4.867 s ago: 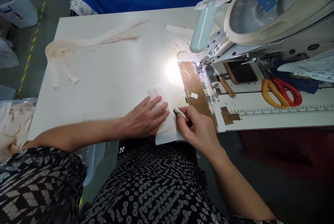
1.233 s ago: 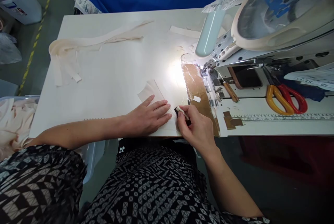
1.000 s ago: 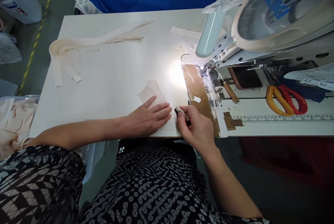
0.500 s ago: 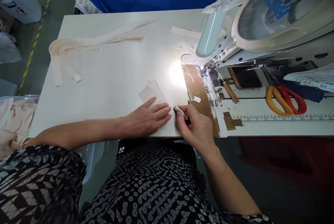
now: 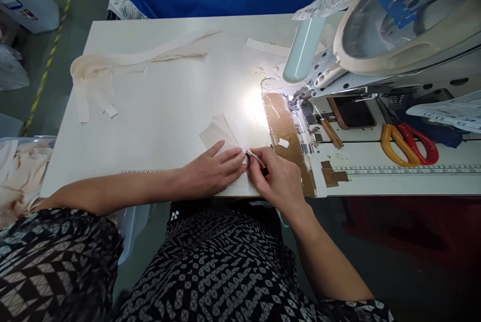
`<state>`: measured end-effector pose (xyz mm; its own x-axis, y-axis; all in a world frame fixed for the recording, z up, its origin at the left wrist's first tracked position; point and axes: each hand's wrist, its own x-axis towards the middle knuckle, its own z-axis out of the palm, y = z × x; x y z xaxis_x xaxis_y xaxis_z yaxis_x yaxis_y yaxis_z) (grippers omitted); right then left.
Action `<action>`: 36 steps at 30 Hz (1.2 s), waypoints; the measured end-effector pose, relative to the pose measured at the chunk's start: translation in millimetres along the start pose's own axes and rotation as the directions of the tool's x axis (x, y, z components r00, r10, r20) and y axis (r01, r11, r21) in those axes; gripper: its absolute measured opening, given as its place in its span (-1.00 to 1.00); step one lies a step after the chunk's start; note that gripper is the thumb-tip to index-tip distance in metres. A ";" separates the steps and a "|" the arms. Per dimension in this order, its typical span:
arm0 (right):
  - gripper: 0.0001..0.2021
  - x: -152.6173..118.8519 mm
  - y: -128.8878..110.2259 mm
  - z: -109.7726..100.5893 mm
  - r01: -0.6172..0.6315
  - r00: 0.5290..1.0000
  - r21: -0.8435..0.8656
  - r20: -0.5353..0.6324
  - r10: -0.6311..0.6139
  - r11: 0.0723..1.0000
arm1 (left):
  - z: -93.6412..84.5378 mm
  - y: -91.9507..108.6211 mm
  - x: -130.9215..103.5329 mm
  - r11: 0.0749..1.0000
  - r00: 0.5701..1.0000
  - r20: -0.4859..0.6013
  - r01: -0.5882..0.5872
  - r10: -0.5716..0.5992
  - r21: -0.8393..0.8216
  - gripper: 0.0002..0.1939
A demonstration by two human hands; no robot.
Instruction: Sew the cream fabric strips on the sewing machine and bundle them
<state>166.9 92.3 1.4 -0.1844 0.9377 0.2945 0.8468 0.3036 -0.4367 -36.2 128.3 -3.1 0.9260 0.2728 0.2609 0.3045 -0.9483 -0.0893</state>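
One cloth piece (image 5: 220, 131) (pale), beneath left fingers (image 5: 231, 154)

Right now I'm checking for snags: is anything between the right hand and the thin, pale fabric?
Only the small black-and-white tool in the right hand, and the left hand lying over part of the pale fabric.

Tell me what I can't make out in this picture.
All in the head view:
- Cream fabric piece: partly covered by the left hand.
- Small tool: mostly hidden in the right hand; I can't tell its kind.
- Pale printed sheet: cut off by the right edge, markings too small to read.
- Cloth-filled bin: cut off by the left edge.
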 end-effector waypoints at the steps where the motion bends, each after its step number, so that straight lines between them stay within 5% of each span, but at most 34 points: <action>1: -0.84 0.6 0.0 -1.1 0.012 1.000 0.004 0.021 -0.012 1.000 | -0.1 0.0 0.0 1.000 1.000 0.003 0.001 -0.001 0.004 -0.65; 8: -0.85 -3.2 3.4 -18.0 0.038 0.985 0.034 0.164 -0.044 0.999 | -1.0 -0.2 0.4 1.000 1.000 0.016 -0.004 0.004 0.001 -0.64; 13: -0.88 -10.1 5.9 -32.5 -0.070 0.968 0.139 0.248 0.034 0.988 | -1.0 -0.6 0.9 1.000 1.000 0.020 -0.010 0.010 0.018 -0.64; 18: -0.87 -13.9 4.9 -24.9 -0.172 0.983 0.224 0.109 0.151 0.959 | 0.9 -0.4 0.2 1.000 1.000 0.024 -0.010 0.010 0.003 -0.64; 29: -0.87 -18.5 5.0 -15.5 -0.024 0.999 0.138 0.049 0.017 0.990 | 2.8 1.7 -0.4 1.000 1.000 -0.026 -0.004 0.004 -0.011 -0.66; 36: -0.85 -24.2 4.6 -28.2 0.030 0.982 0.055 0.184 -0.040 0.998 | -0.9 1.0 0.8 1.000 1.000 0.031 -0.003 0.003 0.005 -0.65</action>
<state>189.3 66.3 16.3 -0.3069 0.9398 0.1501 0.8122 0.3409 -0.4734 -35.4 127.4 -2.1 0.9333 0.2749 0.2309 0.3029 -0.9483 -0.0951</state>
